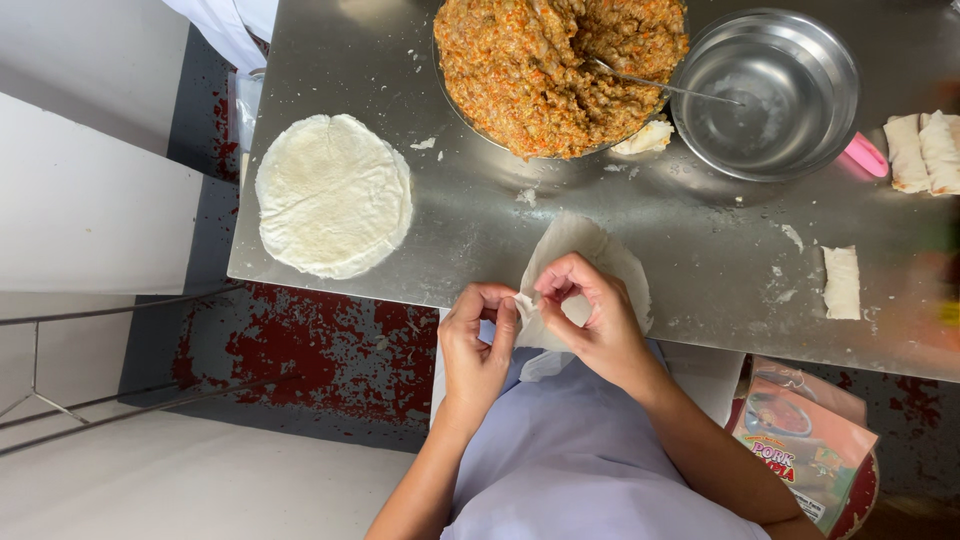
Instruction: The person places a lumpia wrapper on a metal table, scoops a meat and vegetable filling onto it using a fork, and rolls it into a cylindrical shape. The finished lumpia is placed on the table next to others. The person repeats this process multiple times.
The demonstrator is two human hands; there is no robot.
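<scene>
A thin white wrapper sheet [590,255] lies at the near edge of the steel surface [700,260], directly under and just beyond both hands. The left hand [478,345] and right hand [590,315] meet over its near edge, fingertips pinched on the sheet's edge, wrists bent, fingers curled. A stack of round wrappers [333,195] sits well to the left; a bowl of orange filling [560,70] lies beyond the hands.

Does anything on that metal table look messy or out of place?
A little. Pale wrapper scraps lie scattered over the steel table. One finished roll lies apart from the other rolls. A packet sits below the table edge. Both hands pinch a wrapper.
</scene>
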